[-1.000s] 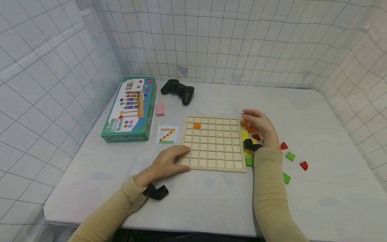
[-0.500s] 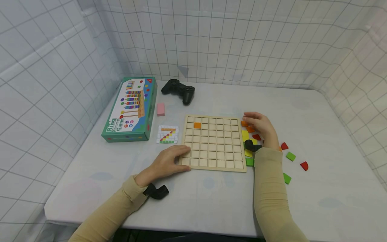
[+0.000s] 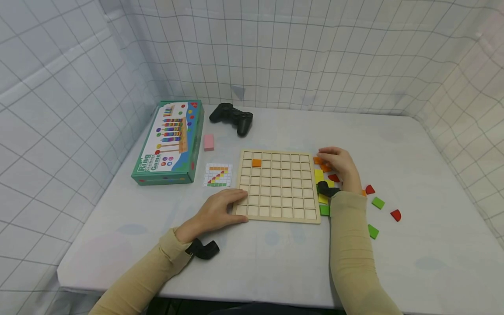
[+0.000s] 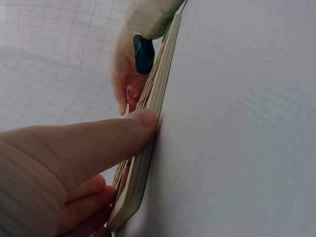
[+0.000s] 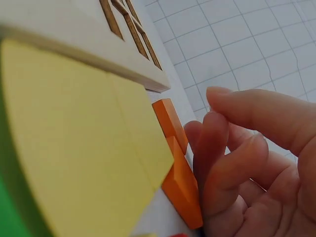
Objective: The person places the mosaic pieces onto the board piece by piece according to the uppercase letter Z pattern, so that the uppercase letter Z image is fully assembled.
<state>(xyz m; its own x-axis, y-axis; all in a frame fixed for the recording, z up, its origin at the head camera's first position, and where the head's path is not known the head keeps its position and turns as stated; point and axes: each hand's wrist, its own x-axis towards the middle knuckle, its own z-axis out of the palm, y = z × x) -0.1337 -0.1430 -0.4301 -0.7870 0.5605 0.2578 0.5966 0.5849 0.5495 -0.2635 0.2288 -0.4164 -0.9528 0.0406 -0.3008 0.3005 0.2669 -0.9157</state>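
Observation:
My left hand (image 3: 214, 211) holds the near-left corner of a wooden grid board (image 3: 275, 191). Its thumb (image 4: 142, 118) lies against the front edge, the other fingers at the left side. One orange square tile (image 3: 257, 163) sits in a cell near the board's upper left. Beyond the board's right edge, my right hand (image 3: 343, 169) hovers low over loose pieces with bent, relaxed fingers. In the right wrist view, thumb and forefinger tips nearly meet with nothing visible between them. Its fingers are right beside two orange tiles (image 5: 182, 190); a yellow piece (image 5: 84, 138) looms close to the camera.
A printed pattern card (image 3: 218, 175) lies left of the board, with a pink block (image 3: 208, 142) behind it. Further back are a boxed ring game (image 3: 169, 142) and a black game controller (image 3: 231, 118). Red pieces (image 3: 395, 215) and green tiles (image 3: 378, 203) are scattered right.
My right hand has shifted slightly toward me and right, staying over the orange tiles. My left hand and the board have not moved.

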